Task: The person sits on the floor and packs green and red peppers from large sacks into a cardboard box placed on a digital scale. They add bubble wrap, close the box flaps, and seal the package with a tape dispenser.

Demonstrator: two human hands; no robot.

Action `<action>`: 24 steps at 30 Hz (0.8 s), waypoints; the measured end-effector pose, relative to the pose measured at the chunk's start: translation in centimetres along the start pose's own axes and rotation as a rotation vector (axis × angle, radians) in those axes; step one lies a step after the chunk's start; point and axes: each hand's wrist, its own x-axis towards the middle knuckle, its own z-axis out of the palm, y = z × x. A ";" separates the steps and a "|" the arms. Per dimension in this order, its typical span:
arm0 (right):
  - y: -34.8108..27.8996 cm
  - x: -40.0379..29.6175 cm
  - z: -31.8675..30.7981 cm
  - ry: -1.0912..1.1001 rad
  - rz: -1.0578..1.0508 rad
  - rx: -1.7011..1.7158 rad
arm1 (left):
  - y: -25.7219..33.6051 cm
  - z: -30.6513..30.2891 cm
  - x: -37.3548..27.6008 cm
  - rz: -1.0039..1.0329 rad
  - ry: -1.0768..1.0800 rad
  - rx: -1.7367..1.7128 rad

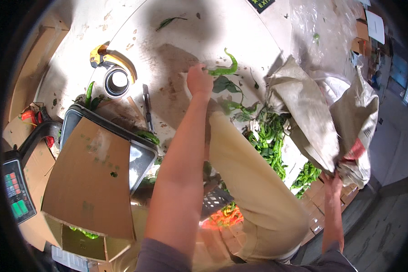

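My left hand (200, 81) reaches out over the white, debris-strewn surface, its fingers closed at the stem end of a curved green chili pepper (225, 70). Just below that pepper lie wilted leaves (227, 85) and another green pepper (232, 104). At the right, my right hand (332, 182) grips the gathered edge of a whitish woven sack (306, 102) with a red patch. Beneath and beside the sack, a heap of green chili peppers (273, 146) spills out; part of it is hidden by the sack and my trouser leg.
A yellow-handled tape dispenser (117, 64) with a tape roll (117, 81) sits left of a utility knife (148, 108). A cardboard box (88, 170) stands on a scale's metal platform (139, 159), its keypad display (18, 190) alongside. Red peppers (224, 217) and a dark crate (216, 200) lie lower down.
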 end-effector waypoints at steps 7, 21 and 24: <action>-5.9 2.4 -13.9 -0.100 -0.241 -0.361 | 4.9 -3.8 -13.4 -0.237 0.069 -0.868; -27.0 30.4 -28.9 0.288 -0.935 -0.362 | 22.0 -26.3 -33.7 -0.243 0.115 -0.550; -32.8 35.0 -27.1 0.695 -0.783 -0.814 | 28.4 -27.9 -33.6 -0.144 0.179 -0.632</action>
